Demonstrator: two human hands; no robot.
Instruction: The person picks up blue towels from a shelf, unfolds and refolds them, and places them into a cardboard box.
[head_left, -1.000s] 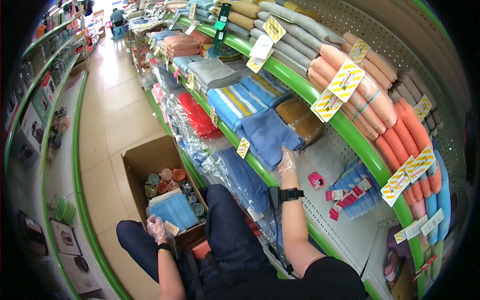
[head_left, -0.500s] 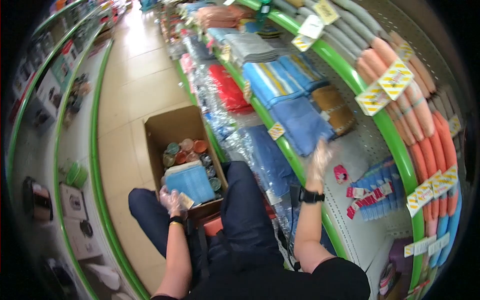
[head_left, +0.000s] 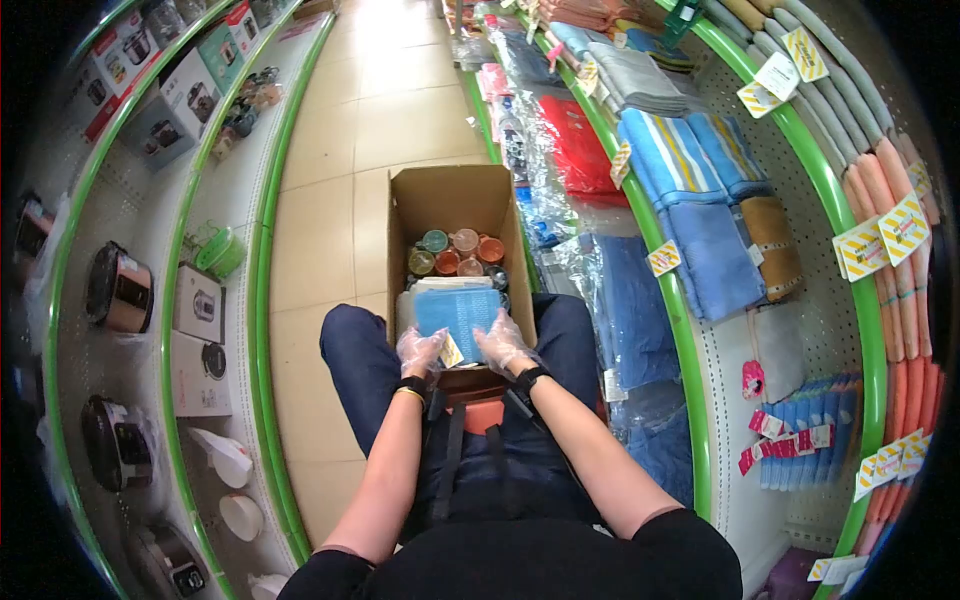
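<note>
My left hand [head_left: 421, 350], in a clear plastic glove, is at the near left corner of a blue folded towel [head_left: 457, 312], beside its yellow-and-white tag [head_left: 451, 350]. Against the towel's right edge lies my right hand [head_left: 503, 343], gloved too, fingers pointing forward and somewhat apart. The towel rests on lighter cloths inside an open cardboard box [head_left: 415, 195] between my knees. Beyond it in the box stand several round-topped glass jars [head_left: 446, 262], some orange, some greenish. The left fingertips are partly blurred by the glove.
Right shelves with a green edge [head_left: 690, 375] hold folded towels [head_left: 708, 255], plastic-wrapped clothes [head_left: 640, 310] and small blue tagged items [head_left: 810, 425]. Left shelves carry boxed appliances [head_left: 200, 300], cookers [head_left: 118, 287] and a green basket [head_left: 221, 252]. A tiled aisle floor [head_left: 315, 230] runs ahead.
My right hand has come from the right shelf's blue towel to the towel in the box. My left hand stays at that towel. The view has turned to the right.
</note>
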